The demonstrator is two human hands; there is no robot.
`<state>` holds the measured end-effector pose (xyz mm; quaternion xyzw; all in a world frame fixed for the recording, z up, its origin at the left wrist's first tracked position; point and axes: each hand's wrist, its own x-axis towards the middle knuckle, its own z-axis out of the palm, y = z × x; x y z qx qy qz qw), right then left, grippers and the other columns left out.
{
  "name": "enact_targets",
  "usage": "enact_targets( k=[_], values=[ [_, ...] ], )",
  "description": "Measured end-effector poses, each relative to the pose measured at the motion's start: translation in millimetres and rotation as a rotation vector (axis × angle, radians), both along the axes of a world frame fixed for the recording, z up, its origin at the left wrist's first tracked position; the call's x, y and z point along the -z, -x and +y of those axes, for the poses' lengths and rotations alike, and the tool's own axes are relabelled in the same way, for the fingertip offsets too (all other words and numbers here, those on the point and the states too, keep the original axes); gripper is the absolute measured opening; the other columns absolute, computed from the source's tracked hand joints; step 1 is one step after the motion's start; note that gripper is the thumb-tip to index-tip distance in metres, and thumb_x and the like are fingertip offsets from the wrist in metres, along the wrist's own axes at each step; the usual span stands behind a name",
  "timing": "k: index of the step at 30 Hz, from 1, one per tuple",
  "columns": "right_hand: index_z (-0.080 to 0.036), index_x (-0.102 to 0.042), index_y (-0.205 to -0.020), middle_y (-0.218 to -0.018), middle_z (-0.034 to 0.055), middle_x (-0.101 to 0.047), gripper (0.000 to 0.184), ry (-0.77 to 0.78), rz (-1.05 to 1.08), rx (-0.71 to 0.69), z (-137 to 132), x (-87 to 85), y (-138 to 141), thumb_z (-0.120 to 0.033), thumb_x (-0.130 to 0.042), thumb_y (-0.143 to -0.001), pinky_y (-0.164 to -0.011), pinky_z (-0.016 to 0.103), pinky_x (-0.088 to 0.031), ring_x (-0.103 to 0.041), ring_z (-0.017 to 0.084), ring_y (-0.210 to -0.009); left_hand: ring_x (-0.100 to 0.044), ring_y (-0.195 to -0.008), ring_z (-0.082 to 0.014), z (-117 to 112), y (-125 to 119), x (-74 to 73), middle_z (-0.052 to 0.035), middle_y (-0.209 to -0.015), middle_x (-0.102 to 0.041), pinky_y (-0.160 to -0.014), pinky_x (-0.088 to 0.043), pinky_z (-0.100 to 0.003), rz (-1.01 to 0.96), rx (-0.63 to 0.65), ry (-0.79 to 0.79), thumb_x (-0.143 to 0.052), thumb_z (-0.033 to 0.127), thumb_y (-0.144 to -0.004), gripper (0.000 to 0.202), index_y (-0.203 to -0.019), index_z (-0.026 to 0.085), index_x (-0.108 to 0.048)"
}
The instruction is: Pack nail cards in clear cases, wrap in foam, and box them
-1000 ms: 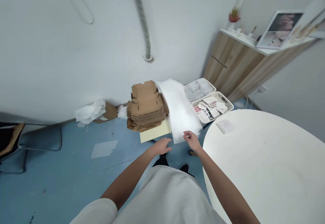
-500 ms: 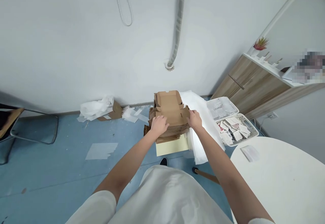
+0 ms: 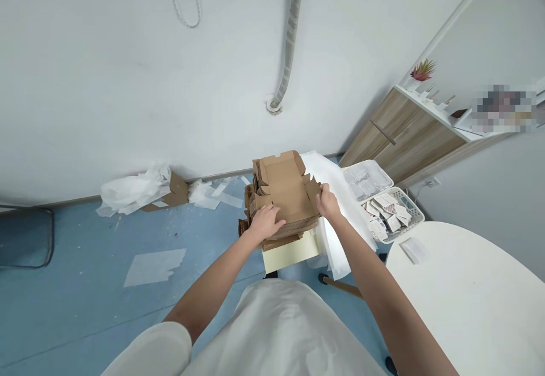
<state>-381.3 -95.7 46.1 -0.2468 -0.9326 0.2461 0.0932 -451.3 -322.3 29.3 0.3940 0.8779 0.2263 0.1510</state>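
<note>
Flattened brown cardboard boxes [image 3: 289, 191] lie in a stack in front of me, with side flaps sticking out unevenly on the left. My left hand [image 3: 266, 224] rests on the near left part of the topmost box, thumb stretched apart from the slightly bent fingers. At the right edge, my right hand [image 3: 327, 201] has its fingers closed round a side flap of that box. Pale yellow board [image 3: 289, 255] shows beneath the stack. Beside it on the right hangs a white sheet [image 3: 340, 205] of packing material.
A white basket [image 3: 419, 220] of small cards stands right, beyond a round white table [image 3: 472, 296] bearing a small packet [image 3: 414, 250]. A wood-grain cabinet [image 3: 409, 137] is behind. Crumpled white wrapping [image 3: 136, 188] and scraps [image 3: 213, 194] lie on the floor by the wall.
My view has shifted a little, so the room's surroundings appear further left. Both hands stay at the same sides of the stack, and the top box looks slightly turned.
</note>
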Motion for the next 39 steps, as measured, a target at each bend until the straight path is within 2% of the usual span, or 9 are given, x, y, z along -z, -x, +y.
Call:
enact_targets(
  k=[4,8,13,19,24,27,31,35,39],
  values=[
    [-0.022,-0.034,-0.092,-0.061,-0.0037,-0.044,0.017,0.272,0.213,0.147,2.7,-8.7,-11.9,-0.026,-0.031,-0.076,-0.053,0.027,-0.034,-0.042,0.014,-0.052,-0.041,-0.113,-0.0247,-2.4,1.1,0.5,-0.0087,-0.120,-0.046,-0.094,-0.034,-0.038,0.007,-0.092,-0.220,-0.047,0.039,-0.077,0.036,-0.107,0.019,-0.052],
    [-0.024,-0.032,-0.092,-0.065,-0.0051,-0.043,0.021,0.547,0.361,0.135,1.8,-24.5,-24.0,-0.031,-0.037,-0.074,-0.048,0.024,-0.039,-0.045,0.011,-0.055,-0.043,-0.112,-0.0209,-4.0,7.6,-4.1,-0.0074,-0.119,-0.043,-0.094,-0.036,-0.036,-0.005,-0.217,-0.385,-0.047,0.034,-0.078,0.030,-0.104,0.021,-0.050],
    [-0.026,-0.029,-0.094,-0.076,-0.0048,-0.045,0.028,0.731,0.579,0.273,9.6,-34.8,-39.2,-0.034,-0.042,-0.070,-0.044,0.021,-0.045,-0.047,0.009,-0.058,-0.036,-0.119,-0.0228,-3.7,20.2,-8.7,-0.0115,-0.127,-0.035,-0.094,-0.035,-0.037,0.015,-0.329,-0.427,-0.051,0.037,-0.075,0.054,-0.123,0.020,-0.032],
    [-0.024,-0.030,-0.093,-0.074,-0.0041,-0.048,0.032,0.692,0.552,0.359,27.4,-26.5,-67.7,-0.036,-0.046,-0.067,-0.041,0.021,-0.045,-0.049,0.009,-0.058,-0.046,-0.111,-0.0268,23.3,24.3,-13.6,-0.0160,-0.124,-0.044,-0.085,-0.039,-0.036,-0.127,-0.240,-0.214,-0.054,0.044,-0.072,0.068,-0.127,0.016,-0.026],
    [-0.023,-0.033,-0.091,-0.072,-0.0026,-0.051,0.027,0.578,0.513,0.391,27.4,-20.8,-95.4,-0.029,-0.045,-0.067,-0.046,0.024,-0.044,-0.048,0.011,-0.057,-0.056,-0.094,-0.0269,54.5,21.1,-12.3,-0.0130,-0.093,-0.063,-0.073,-0.042,-0.033,-0.147,-0.200,-0.060,-0.054,0.036,-0.071,0.062,-0.124,0.010,-0.034],
    [-0.021,-0.038,-0.089,-0.072,-0.0014,-0.054,0.027,0.527,0.494,0.388,23.9,-21.0,-112.1,-0.022,-0.046,-0.063,-0.054,0.026,-0.043,-0.049,0.012,-0.061,-0.059,-0.084,-0.0228,64.3,20.4,-7.4,-0.0069,-0.080,-0.065,-0.069,-0.042,-0.029,-0.085,-0.175,-0.093,-0.051,0.021,-0.070,0.048,-0.117,0.013,-0.044],
    [-0.021,-0.039,-0.099,-0.086,0.0025,-0.056,0.041,0.623,0.549,0.352,21.4,-22.8,-139.2,-0.016,-0.045,-0.059,-0.062,0.028,-0.044,-0.053,0.015,-0.074,-0.058,-0.068,-0.0171,74.7,14.9,-6.0,-0.0036,-0.073,-0.062,-0.064,-0.042,-0.027,-0.032,-0.110,-0.212,-0.045,0.016,-0.070,0.027,-0.094,0.017,-0.058],
    [-0.021,-0.039,-0.102,-0.095,0.0040,-0.054,0.044,0.715,0.574,0.428,21.5,-23.7,-177.1,-0.015,-0.047,-0.059,-0.064,0.030,-0.045,-0.054,0.015,-0.077,-0.055,-0.060,-0.0126,91.4,-6.6,-17.9,-0.0014,-0.071,-0.060,-0.061,-0.043,-0.024,-0.075,-0.020,-0.344,-0.043,0.018,-0.072,0.026,-0.094,0.018,-0.058],
    [-0.020,-0.043,-0.096,-0.096,0.0044,-0.055,0.031,0.617,0.573,0.600,22.0,-19.3,-230.9,-0.023,-0.047,-0.066,-0.066,0.030,-0.044,-0.054,0.015,-0.079,-0.055,-0.064,-0.0110,115.7,-47.8,-34.3,-0.0025,-0.078,-0.060,-0.063,-0.044,-0.023,-0.200,0.111,-0.420,-0.042,0.020,-0.074,0.029,-0.099,0.017,-0.057]
  ],
)
